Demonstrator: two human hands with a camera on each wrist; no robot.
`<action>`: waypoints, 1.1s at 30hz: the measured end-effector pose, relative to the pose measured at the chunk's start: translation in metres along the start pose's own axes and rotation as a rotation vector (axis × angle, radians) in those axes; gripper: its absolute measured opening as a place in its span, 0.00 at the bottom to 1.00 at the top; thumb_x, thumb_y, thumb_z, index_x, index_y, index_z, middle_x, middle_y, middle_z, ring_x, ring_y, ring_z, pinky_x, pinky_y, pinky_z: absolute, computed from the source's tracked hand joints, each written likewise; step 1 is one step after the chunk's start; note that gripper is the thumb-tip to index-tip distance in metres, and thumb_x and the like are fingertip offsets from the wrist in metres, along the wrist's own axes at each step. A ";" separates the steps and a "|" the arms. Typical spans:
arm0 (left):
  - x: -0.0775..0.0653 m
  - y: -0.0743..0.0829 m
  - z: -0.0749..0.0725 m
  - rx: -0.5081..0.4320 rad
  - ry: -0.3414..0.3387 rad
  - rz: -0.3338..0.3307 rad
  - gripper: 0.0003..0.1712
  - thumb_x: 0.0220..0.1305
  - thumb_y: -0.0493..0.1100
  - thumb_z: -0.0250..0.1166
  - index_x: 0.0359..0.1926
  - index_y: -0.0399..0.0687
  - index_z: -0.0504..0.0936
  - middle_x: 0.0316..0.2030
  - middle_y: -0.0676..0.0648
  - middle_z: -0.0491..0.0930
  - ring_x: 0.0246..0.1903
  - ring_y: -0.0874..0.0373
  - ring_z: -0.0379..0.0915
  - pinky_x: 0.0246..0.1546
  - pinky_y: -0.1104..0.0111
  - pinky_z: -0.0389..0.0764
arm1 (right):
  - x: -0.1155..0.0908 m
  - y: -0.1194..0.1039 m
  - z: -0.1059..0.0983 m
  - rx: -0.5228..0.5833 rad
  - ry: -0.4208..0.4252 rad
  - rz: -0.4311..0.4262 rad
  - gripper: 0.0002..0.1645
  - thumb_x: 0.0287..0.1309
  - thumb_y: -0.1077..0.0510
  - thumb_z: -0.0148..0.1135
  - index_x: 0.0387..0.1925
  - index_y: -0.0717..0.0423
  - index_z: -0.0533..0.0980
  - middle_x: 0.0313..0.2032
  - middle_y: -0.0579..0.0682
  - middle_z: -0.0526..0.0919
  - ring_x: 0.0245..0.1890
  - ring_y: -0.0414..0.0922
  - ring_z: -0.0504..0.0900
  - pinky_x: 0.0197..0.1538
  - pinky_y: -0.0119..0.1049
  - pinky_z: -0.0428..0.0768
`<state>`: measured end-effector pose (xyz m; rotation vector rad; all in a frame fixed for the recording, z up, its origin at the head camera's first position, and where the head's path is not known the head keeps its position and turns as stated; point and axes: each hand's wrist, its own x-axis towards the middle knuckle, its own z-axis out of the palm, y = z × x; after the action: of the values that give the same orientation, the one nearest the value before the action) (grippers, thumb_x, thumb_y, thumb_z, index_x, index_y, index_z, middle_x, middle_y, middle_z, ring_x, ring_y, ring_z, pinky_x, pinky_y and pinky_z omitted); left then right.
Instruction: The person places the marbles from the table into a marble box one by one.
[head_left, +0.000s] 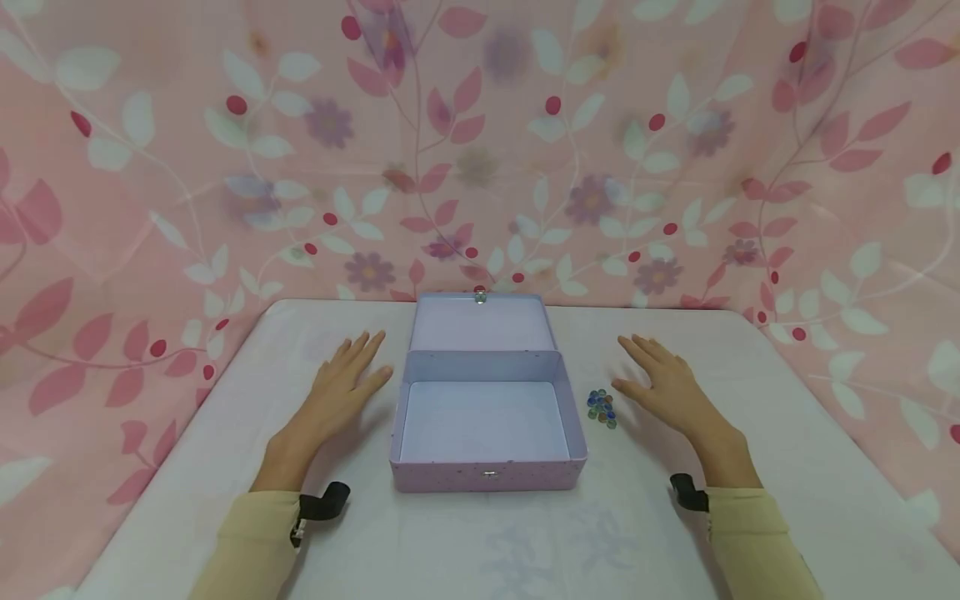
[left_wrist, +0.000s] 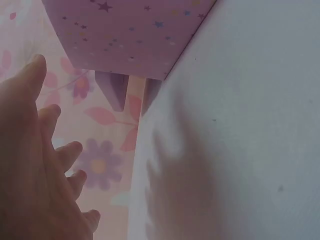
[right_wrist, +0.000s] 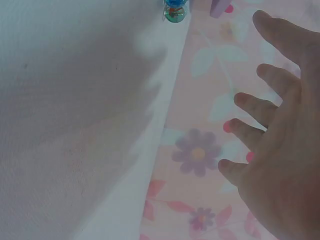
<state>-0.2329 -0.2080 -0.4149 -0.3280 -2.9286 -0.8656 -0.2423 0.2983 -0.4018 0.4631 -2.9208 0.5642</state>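
Observation:
A lilac tin box stands on the table with its hinged lid tipped back, and its pale inside holds nothing. To its right lies a small cluster of glass marbles in blue, green and amber. My left hand hovers left of the box, fingers spread and apart from it. Over on the right, my right hand is held above the table with fingers extended, its thumb near the marbles but holding nothing. The left wrist view shows the box's star-printed side; the right wrist view catches only a couple of marbles.
A white cloth with faint bluish figures near the front covers the table. Behind and at both sides hangs a pink curtain with leaves and flowers. Each wrist carries a black strap mount.

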 end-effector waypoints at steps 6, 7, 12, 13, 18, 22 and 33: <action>0.001 0.008 0.004 -0.031 -0.030 0.013 0.40 0.72 0.70 0.44 0.79 0.70 0.46 0.80 0.45 0.45 0.79 0.39 0.32 0.70 0.30 0.36 | -0.003 -0.003 0.001 0.003 -0.021 0.004 0.45 0.65 0.39 0.60 0.76 0.50 0.57 0.74 0.64 0.59 0.75 0.68 0.52 0.70 0.72 0.50; 0.002 0.010 0.005 -0.037 -0.034 0.019 0.40 0.72 0.70 0.44 0.79 0.70 0.46 0.80 0.45 0.45 0.79 0.38 0.33 0.70 0.30 0.36 | -0.003 -0.003 0.001 0.005 -0.022 0.003 0.45 0.65 0.39 0.60 0.76 0.50 0.58 0.74 0.65 0.60 0.75 0.68 0.52 0.70 0.72 0.51; 0.002 0.014 0.011 -0.066 -0.055 0.039 0.39 0.72 0.70 0.45 0.78 0.72 0.46 0.79 0.45 0.46 0.79 0.38 0.34 0.71 0.31 0.36 | -0.005 -0.006 0.000 0.019 -0.046 0.015 0.44 0.64 0.40 0.61 0.75 0.50 0.59 0.73 0.64 0.62 0.74 0.68 0.53 0.70 0.72 0.53; 0.002 0.015 0.011 -0.074 -0.060 0.042 0.39 0.72 0.69 0.45 0.78 0.73 0.45 0.79 0.45 0.46 0.79 0.38 0.34 0.70 0.31 0.36 | -0.005 -0.007 0.000 0.028 -0.054 0.021 0.44 0.64 0.40 0.62 0.75 0.50 0.59 0.72 0.64 0.62 0.74 0.68 0.54 0.70 0.72 0.53; 0.002 0.016 0.014 -0.117 -0.082 0.053 0.38 0.72 0.70 0.45 0.78 0.75 0.45 0.80 0.47 0.45 0.79 0.40 0.33 0.71 0.32 0.36 | -0.005 -0.008 -0.001 0.076 -0.107 0.036 0.43 0.63 0.43 0.64 0.75 0.51 0.60 0.72 0.63 0.64 0.74 0.66 0.57 0.72 0.68 0.55; 0.000 0.016 0.015 -0.146 -0.097 0.048 0.39 0.72 0.70 0.44 0.78 0.74 0.45 0.80 0.47 0.46 0.79 0.40 0.33 0.72 0.33 0.37 | -0.003 -0.010 0.000 0.116 -0.146 0.035 0.42 0.63 0.46 0.65 0.74 0.52 0.62 0.72 0.62 0.65 0.73 0.64 0.60 0.72 0.65 0.57; 0.000 0.016 0.020 -0.271 -0.154 0.043 0.37 0.73 0.69 0.45 0.77 0.77 0.44 0.80 0.53 0.45 0.79 0.44 0.37 0.75 0.38 0.42 | -0.003 -0.013 0.002 0.127 -0.225 0.085 0.36 0.65 0.48 0.62 0.70 0.54 0.67 0.63 0.64 0.75 0.65 0.64 0.72 0.65 0.66 0.68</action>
<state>-0.2291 -0.1839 -0.4235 -0.4928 -2.9266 -1.2882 -0.2356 0.2866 -0.4000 0.4458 -3.1439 0.7587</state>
